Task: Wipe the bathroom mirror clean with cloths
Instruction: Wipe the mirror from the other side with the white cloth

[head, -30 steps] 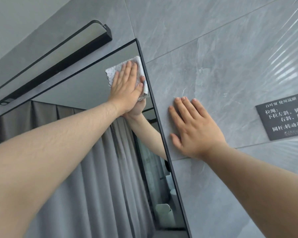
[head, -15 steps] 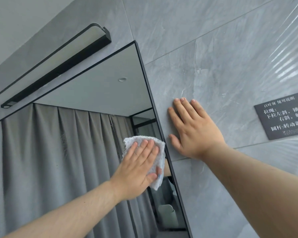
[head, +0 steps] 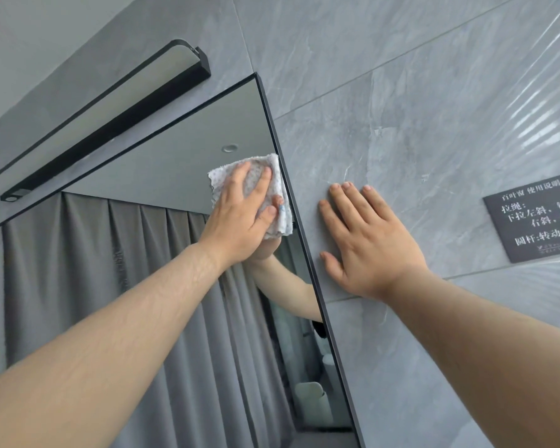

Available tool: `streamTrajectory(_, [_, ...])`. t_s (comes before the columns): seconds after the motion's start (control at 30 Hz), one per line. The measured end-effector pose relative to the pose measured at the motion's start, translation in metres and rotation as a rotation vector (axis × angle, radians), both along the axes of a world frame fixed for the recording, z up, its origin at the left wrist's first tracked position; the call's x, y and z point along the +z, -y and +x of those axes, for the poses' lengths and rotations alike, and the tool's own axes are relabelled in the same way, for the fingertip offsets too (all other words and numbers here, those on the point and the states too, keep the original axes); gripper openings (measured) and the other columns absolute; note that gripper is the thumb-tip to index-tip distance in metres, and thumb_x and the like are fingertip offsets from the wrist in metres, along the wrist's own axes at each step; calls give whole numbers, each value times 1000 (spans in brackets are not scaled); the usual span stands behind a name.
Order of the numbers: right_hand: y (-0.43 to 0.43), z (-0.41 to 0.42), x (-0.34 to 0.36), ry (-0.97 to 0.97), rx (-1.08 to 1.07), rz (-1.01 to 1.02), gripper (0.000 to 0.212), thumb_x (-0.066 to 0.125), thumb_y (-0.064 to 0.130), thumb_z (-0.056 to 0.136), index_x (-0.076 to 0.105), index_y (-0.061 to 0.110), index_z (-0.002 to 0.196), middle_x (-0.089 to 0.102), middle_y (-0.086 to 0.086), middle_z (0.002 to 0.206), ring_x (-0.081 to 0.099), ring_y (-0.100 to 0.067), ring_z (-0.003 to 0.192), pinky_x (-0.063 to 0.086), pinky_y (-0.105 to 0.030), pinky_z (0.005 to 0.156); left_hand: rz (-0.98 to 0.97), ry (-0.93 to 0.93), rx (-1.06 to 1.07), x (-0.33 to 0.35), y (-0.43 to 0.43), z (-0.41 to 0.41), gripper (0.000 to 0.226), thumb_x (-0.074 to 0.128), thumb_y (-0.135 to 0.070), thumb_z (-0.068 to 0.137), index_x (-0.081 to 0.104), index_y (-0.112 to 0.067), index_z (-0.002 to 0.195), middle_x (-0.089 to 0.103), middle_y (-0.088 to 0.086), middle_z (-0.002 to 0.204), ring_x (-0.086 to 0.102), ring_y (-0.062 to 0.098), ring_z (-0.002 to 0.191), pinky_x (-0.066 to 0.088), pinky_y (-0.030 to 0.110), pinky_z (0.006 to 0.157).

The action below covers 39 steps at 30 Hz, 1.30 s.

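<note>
My left hand (head: 240, 218) presses the cloth (head: 274, 202) flat, fingers straight, on the mirror (head: 181, 163) by its right edge. Right hand (head: 369, 244) lies open on the wall tile (head: 401, 130), bracing. Risk: cloth snags on the frame, slips, leaves streaks w/ uneven pressure.

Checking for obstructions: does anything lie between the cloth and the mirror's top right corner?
Nothing visible. The left hand presses the cloth on the mirror by its right edge; the glass up to the corner is bare. The right hand lies on the wall.
</note>
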State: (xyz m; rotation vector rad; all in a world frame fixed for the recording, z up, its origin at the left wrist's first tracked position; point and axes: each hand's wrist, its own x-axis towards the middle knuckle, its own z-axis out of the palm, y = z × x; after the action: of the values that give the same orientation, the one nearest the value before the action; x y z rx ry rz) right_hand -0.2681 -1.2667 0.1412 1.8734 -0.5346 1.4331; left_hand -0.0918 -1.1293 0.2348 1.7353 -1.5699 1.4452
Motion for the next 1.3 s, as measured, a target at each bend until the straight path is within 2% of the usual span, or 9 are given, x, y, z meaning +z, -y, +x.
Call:
streamTrajectory(0.1, [1, -1, 0, -2, -6, 4, 78, 39, 51, 86, 45, -1, 145, 39, -26, 152, 35, -41, 142, 25, -55, 118, -95, -22, -22, -12, -3, -11, 66, 51, -33, 99, 26, -12, 156, 28, 14, 155, 20, 30, 148, 19, 48, 123])
streamTrajectory(0.23, [1, -1, 0, -5, -3, 6, 78, 41, 51, 86, 45, -1, 144, 38, -26, 152, 35, -41, 142, 25, -55, 118, -260, -125, 13, -22, 0, -26, 62, 60, -30, 91, 42, -15, 148, 40, 2, 155, 27, 21, 147, 19, 39, 123])
streamTrajectory(0.3, [1, -1, 0, -4, 3, 5, 79, 42, 51, 85, 46, -1, 144, 39, -26, 152, 36, -41, 142, 26, -55, 118, -261, -213, -25, -24, 0, -31, 60, 59, -30, 93, 40, -19, 149, 33, -2, 159, 25, 16, 148, 21, 35, 122])
streamTrajectory(0.4, [1, -1, 0, -4, 11, 5, 78, 43, 51, 85, 47, -2, 143, 39, -27, 151, 36, -41, 142, 26, -55, 118, -222, -326, -74, -20, 2, -30, 67, 54, -35, 98, 23, -25, 157, 9, -7, 167, 4, 12, 153, 8, 32, 124])
streamTrajectory(0.5, [1, -1, 1, -2, 16, 0, 79, 43, 51, 84, 48, -2, 142, 41, -27, 150, 38, -41, 141, 25, -55, 117, -141, -327, 2, -9, 9, -22, 68, 40, -39, 103, 3, -27, 159, -10, -6, 167, -16, 12, 152, -7, 36, 124])
streamTrajectory(0.6, [2, -1, 1, -1, 25, -1, 79, 42, 51, 84, 48, -3, 142, 41, -27, 150, 38, -41, 140, 25, -55, 117, -96, -333, 89, 7, 14, -19, 67, 28, -40, 105, -12, -27, 158, -23, -4, 164, -25, 14, 149, -12, 38, 123])
streamTrajectory(0.93, [2, -1, 2, -24, 40, 15, 80, 37, 51, 85, 46, -3, 143, 39, -28, 151, 36, -42, 141, 24, -55, 119, -130, -460, -9, 72, -5, -16, 71, 46, -41, 102, 7, -28, 160, -5, -8, 167, -11, 13, 152, 0, 43, 125])
streamTrajectory(1.07, [2, -1, 2, -19, 46, 11, 80, 38, 51, 84, 46, -3, 142, 39, -28, 151, 37, -42, 141, 23, -55, 119, -113, -372, -58, 47, -12, -10, 75, 58, -37, 97, 18, -26, 159, 6, -9, 167, 0, 11, 153, 10, 42, 126])
streamTrajectory(1.3, [3, -3, 1, -20, 47, 10, 81, 38, 51, 83, 47, -4, 142, 40, -29, 150, 37, -42, 140, 24, -55, 118, 53, -173, -107, -43, -17, -6, 83, 71, -36, 89, 22, -25, 156, 3, -13, 162, -9, 9, 152, -4, 36, 125])
